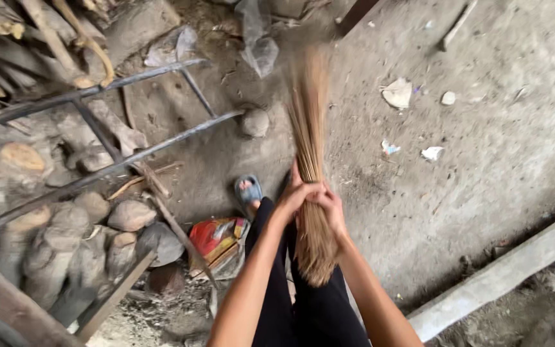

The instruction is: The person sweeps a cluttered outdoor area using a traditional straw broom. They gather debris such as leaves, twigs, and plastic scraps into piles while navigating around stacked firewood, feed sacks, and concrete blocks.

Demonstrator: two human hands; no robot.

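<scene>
Two bare forearms are being extended up from the 6 o'clock edge, above black trouser legs [319, 308]. A stick broom [309, 160] of thin brown twigs is being gripped near its middle by both hands at the frame centre. The left hand [295, 196] is being kept closed around the bundle, and the right hand [330, 207] is being wrapped shut on it just beside the left, the two touching. The cut butt end is being held toward 6 o'clock over the trousers, while the bristle end is being fanned out toward 12 o'clock and is blurred. A foot in a blue sandal [248, 190] is being planted on the grey dirt floor [496, 148] just at 9 o'clock of the hands. Stacked firewood logs [46, 225] are being crossed by dark metal bars [117, 160] at 9 to 10 o'clock. A red and yellow bag [216, 239] is lying at 8 o'clock. White paper scraps [398, 93] are lying scattered at 1 to 2 o'clock, and a pale plank [502, 273] is lying at 4 o'clock.
</scene>
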